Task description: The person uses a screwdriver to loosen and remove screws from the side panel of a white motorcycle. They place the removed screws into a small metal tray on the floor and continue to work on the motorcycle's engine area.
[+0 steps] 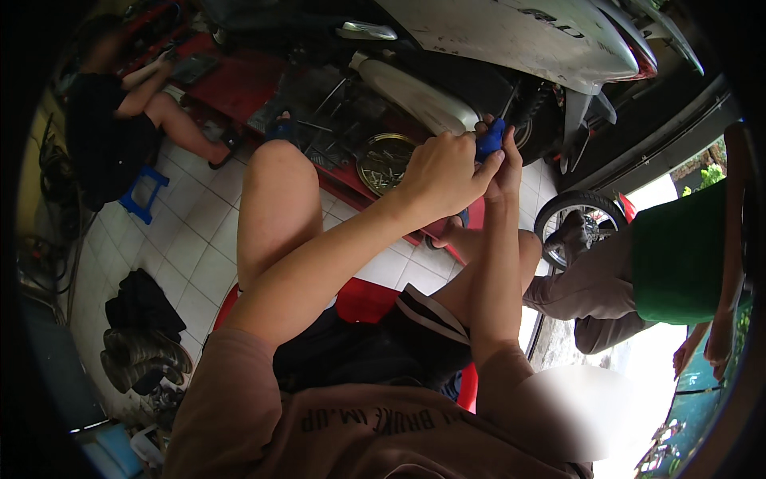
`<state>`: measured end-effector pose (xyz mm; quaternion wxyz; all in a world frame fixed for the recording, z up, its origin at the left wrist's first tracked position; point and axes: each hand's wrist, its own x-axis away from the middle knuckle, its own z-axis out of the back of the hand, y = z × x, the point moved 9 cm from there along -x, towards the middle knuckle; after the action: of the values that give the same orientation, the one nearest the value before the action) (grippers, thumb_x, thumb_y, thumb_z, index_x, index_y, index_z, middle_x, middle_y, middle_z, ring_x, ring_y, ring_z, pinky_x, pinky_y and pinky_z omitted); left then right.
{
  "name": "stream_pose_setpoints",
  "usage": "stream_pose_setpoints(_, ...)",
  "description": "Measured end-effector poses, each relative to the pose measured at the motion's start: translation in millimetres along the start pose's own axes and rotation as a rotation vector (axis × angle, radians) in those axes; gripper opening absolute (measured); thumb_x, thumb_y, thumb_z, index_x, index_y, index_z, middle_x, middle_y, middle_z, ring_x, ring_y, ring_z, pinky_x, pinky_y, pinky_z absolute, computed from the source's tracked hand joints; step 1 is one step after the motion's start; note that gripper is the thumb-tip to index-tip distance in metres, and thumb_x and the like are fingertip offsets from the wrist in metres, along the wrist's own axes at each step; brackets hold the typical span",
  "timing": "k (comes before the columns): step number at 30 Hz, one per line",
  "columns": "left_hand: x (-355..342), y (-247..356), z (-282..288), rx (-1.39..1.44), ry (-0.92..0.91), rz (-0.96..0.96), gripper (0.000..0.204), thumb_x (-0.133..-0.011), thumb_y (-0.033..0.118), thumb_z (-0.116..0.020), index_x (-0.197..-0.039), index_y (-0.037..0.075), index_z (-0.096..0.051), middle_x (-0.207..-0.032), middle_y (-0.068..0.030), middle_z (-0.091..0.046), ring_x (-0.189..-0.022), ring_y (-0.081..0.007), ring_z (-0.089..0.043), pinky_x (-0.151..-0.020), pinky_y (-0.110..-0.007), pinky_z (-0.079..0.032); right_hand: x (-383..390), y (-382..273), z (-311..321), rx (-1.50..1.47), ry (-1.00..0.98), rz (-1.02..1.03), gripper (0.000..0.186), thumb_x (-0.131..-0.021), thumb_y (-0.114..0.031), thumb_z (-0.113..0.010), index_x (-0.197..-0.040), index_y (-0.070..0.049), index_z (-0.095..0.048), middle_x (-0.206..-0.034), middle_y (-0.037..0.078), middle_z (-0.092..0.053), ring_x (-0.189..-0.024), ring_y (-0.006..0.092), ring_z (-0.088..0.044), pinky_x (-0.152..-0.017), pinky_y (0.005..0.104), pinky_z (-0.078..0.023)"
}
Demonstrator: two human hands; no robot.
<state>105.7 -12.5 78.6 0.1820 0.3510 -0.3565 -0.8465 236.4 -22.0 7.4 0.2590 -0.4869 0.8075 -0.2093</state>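
Observation:
Both of my hands are raised together below the side of a silver motorbike [511, 40]. A small bright blue object [491, 140], whose kind I cannot make out, sits between them. My left hand [443, 169] is closed with its thumb against the blue object's lower end. On the other side, my right hand [506, 169] has its fingers wrapped up around it. Just left of my left hand, a round tray [365, 164] with several small metal parts rests on the red platform [339, 182]. The motorbike's pale exhaust cover [411, 94] is right behind my hands.
At the far left a person in dark clothes [104, 120] sits by a blue stool [144, 194]. A person in a green top [678, 247] is at the right, near a wheel [578, 219]. Shoes [144, 355] lie on the tiled floor [211, 271]. Tools [331, 96] lie on the platform.

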Motion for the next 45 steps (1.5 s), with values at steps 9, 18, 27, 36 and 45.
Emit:
stream_pose_setpoints(9, -1.8, 5.4, 2.2, -0.163, -0.009, -0.005, 0.050, -0.095, 0.040, -0.047, -0.081, -0.005, -0.065, -0.066, -0.0209, -0.064, -0.065, -0.0361, -0.065, -0.061, -0.042, -0.050, -4.0, -0.6, 19.1, 0.034, 0.059, 0.035, 0.042, -0.089, -0.027, -0.064, -0.118, 0.000, -0.050, -0.097, 0.008, -0.060, -0.069, 0.0104, -0.055, -0.065, 0.0202, -0.049)
stream_pose_setpoints(18, -3.5, 4.5, 5.4, -0.057, 0.041, -0.032, 0.051, -0.094, 0.041, -0.049, -0.074, -0.003, -0.063, -0.059, -0.0191, -0.061, -0.056, -0.0348, -0.062, -0.056, -0.041, -0.049, -2.5, -8.4, 4.1, 0.107, -0.097, 0.055, 0.040, -0.089, -0.026, -0.065, -0.117, 0.000, -0.051, -0.101, 0.010, -0.059, -0.081, 0.0138, -0.059, -0.074, 0.0283, -0.052)
stream_pose_setpoints(27, -7.0, -11.5, -7.0, 0.073, 0.038, -0.020, 0.048, -0.092, 0.041, -0.052, -0.075, -0.003, -0.063, -0.055, -0.0181, -0.059, -0.055, -0.0358, -0.062, -0.054, -0.041, -0.049, -3.9, -7.2, -2.7, 0.011, -0.196, -0.012, 0.031, -0.091, -0.023, -0.062, -0.113, -0.001, -0.056, -0.098, 0.008, -0.060, -0.066, 0.0068, -0.049, -0.062, 0.0184, -0.047)
stream_pose_setpoints(36, -1.6, 2.9, 1.2, -0.026, -0.010, 0.004, 0.049, -0.091, 0.043, -0.052, -0.076, -0.002, -0.061, -0.058, -0.0209, -0.060, -0.059, -0.0385, -0.063, -0.056, -0.042, -0.050, -1.3, -5.4, -11.5, 0.080, -0.132, 0.020, 0.041, -0.088, -0.029, -0.066, -0.115, -0.001, -0.054, -0.095, 0.007, -0.060, -0.078, 0.0110, -0.055, -0.068, 0.0230, -0.049)
stream_pose_setpoints(45, -2.0, 7.2, 4.3, -0.122, -0.020, -0.056, 0.048, -0.093, 0.041, -0.050, -0.082, -0.003, -0.063, -0.065, -0.0222, -0.063, -0.068, -0.0398, -0.064, -0.061, -0.044, -0.051, 1.4, -1.8, -10.3, 0.037, 0.056, 0.016, 0.038, -0.089, -0.027, -0.065, -0.113, 0.000, -0.054, -0.088, 0.003, -0.057, -0.064, 0.0052, -0.047, -0.058, 0.0190, -0.043)
